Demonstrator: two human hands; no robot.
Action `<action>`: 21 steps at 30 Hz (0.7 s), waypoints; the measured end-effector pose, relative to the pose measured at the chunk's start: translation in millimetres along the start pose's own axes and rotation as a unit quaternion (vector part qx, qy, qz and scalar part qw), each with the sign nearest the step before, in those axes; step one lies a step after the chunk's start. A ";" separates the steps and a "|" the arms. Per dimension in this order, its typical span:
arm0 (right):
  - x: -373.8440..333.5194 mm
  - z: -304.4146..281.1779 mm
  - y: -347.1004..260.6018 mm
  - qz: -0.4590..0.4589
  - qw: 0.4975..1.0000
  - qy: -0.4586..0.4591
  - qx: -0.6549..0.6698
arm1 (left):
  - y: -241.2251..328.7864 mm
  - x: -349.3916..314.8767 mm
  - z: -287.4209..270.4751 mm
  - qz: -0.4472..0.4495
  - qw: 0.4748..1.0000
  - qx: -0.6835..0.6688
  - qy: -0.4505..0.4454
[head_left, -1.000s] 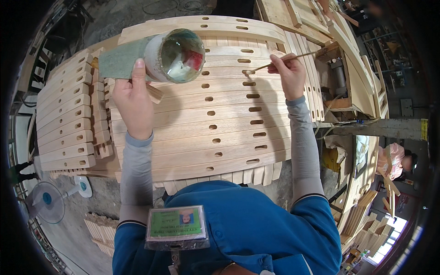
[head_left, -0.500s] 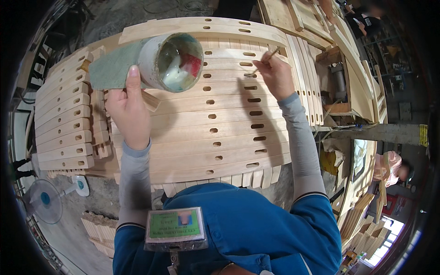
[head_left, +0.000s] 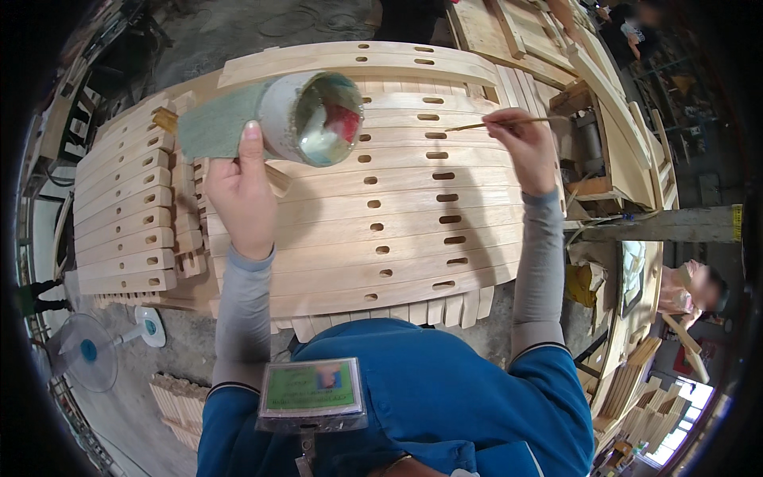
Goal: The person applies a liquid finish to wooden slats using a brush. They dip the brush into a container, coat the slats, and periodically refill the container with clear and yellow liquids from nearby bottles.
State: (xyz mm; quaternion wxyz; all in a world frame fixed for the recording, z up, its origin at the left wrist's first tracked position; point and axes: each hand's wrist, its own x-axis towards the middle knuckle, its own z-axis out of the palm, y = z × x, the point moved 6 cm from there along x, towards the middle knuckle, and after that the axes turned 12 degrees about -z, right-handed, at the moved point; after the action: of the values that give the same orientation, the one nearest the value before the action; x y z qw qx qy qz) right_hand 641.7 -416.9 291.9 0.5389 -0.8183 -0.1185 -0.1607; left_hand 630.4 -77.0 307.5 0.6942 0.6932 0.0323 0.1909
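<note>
My left hand (head_left: 242,191) is closed around a flat grey-green piece (head_left: 218,123) that sticks out from a whitish glue pot (head_left: 274,119), thumb on top. The pot is tipped so its mouth faces me; thick white glue and something red show inside. My right hand (head_left: 528,151) pinches a thin wooden stick (head_left: 477,126) over the right side of the slats, its thin end pointing left. Below both hands lie pale wooden slats (head_left: 326,230), laid side by side with oval slots in rows. The stick's thin end appears close to a slot; whether it touches, I cannot tell.
A second stack of slotted slats (head_left: 119,230) lies at left, and two curved slats (head_left: 350,60) lie across the far side. Wooden frames (head_left: 612,119) stand at right beside a grey beam (head_left: 660,225). A fan (head_left: 87,350) is at lower left. Other people are at the right.
My right hand has moved right, and the stick has swung to nearly level. The glue pot and left hand appear slightly farther right and lower; the whole view has shifted a little too.
</note>
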 end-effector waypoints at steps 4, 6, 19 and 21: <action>-14.5 18.4 -99.5 -0.052 0.978 0.095 0.177 | 11.6 -10.4 4.6 0.018 0.999 -0.026 -0.013; -18.1 36.5 -121.5 -0.127 0.961 0.069 0.235 | 22.1 -19.4 12.0 0.024 0.998 -0.039 -0.040; -43.6 73.4 -67.6 0.077 0.846 0.182 0.494 | 29.6 -29.9 16.3 0.036 0.997 -0.059 -0.045; -42.8 69.1 -60.5 0.070 0.847 0.178 0.496 | 20.9 -30.1 21.6 0.022 0.996 -0.066 -0.054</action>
State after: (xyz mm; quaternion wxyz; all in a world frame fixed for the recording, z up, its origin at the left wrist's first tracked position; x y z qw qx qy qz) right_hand 589.5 -330.5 300.8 0.8948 -0.4053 -0.0272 -0.1854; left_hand 604.6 -107.6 322.1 0.7349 0.6557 -0.0335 0.1700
